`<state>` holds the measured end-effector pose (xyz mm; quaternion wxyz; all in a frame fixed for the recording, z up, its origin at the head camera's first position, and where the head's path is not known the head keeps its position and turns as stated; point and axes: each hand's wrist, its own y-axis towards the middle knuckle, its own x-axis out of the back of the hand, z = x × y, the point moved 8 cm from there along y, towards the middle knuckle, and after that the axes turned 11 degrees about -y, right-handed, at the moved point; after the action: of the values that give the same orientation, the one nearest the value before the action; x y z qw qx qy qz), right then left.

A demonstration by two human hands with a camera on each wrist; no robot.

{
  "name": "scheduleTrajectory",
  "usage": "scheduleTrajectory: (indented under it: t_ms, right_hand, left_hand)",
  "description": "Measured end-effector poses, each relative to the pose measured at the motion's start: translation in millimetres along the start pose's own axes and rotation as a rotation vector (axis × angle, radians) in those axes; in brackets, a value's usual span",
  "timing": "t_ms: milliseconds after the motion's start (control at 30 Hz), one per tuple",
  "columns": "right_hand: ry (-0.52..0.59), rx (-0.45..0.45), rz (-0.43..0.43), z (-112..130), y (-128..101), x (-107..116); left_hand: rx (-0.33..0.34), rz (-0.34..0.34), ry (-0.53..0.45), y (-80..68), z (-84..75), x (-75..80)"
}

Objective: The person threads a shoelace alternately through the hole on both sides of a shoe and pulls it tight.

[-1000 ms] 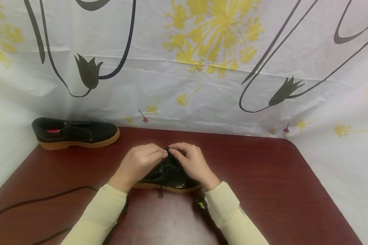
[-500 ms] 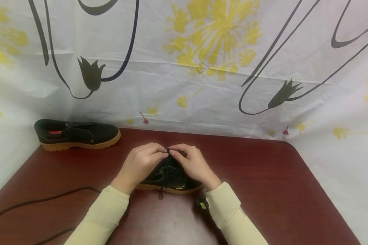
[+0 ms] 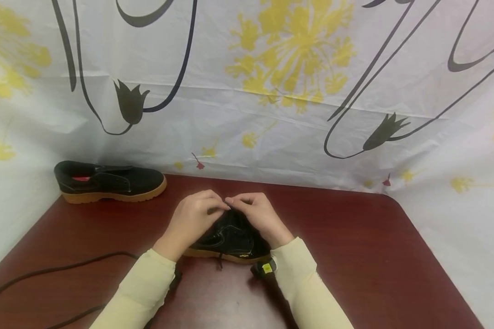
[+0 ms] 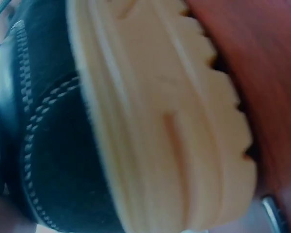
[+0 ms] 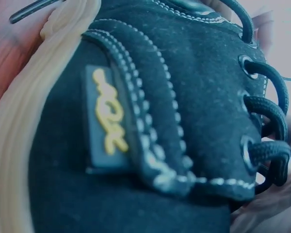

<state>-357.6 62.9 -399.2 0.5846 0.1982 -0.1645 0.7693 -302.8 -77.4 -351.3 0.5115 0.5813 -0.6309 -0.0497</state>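
Observation:
A black shoe (image 3: 232,240) with white stitching and a tan sole stands in front of me, its toe to the right. My left hand (image 3: 193,219) and right hand (image 3: 261,217) meet over its top, thumbs and forefingers pinching near the lacing. A dark shoelace (image 5: 264,103) runs through several eyelets in the right wrist view, with blurred fingers behind it. The strand at my fingertips is too small to make out clearly. One lace end (image 3: 220,261) hangs over the near side. The left wrist view shows mostly the tan sole (image 4: 150,121).
A second black shoe (image 3: 111,183), with no lace seen in it, stands at the back left of the red-brown table (image 3: 354,256). A black cable (image 3: 57,268) crosses the left side. A patterned white sheet (image 3: 214,114) hangs behind and at both sides.
The head view has shifted slightly. My left thumb has dropped away from the forefinger's knuckle, widening the gap there, and the right wrist has turned a little. The shoe stays in place.

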Motion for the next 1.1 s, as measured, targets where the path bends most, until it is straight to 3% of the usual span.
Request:
scheduleTrajectory:
  t_ms: [167,267,467,800,1100]
  right_hand:
    - [0.025,0.027,-0.022,4,0,-1]
    - [0.029,0.034,-0.034,4,1,-1]
    - [0.03,0.042,-0.061,6,4,5]
    - [0.117,0.021,0.015,23,16,15]
    - [0.012,0.073,-0.014,52,33,39]
  left_hand:
    - [0.294,0.08,-0.143,0.1,21.6,3.6]
    - [0.391,0.14,-0.18,-2.7,32.3,2.0]
    - [0.451,0.243,-0.253,-3.5,44.4,-3.3]
    - [0.5,0.256,-0.348,-5.6,54.6,0.1]
    - [0.525,0.25,-0.377,-8.4,56.8,-2.2]
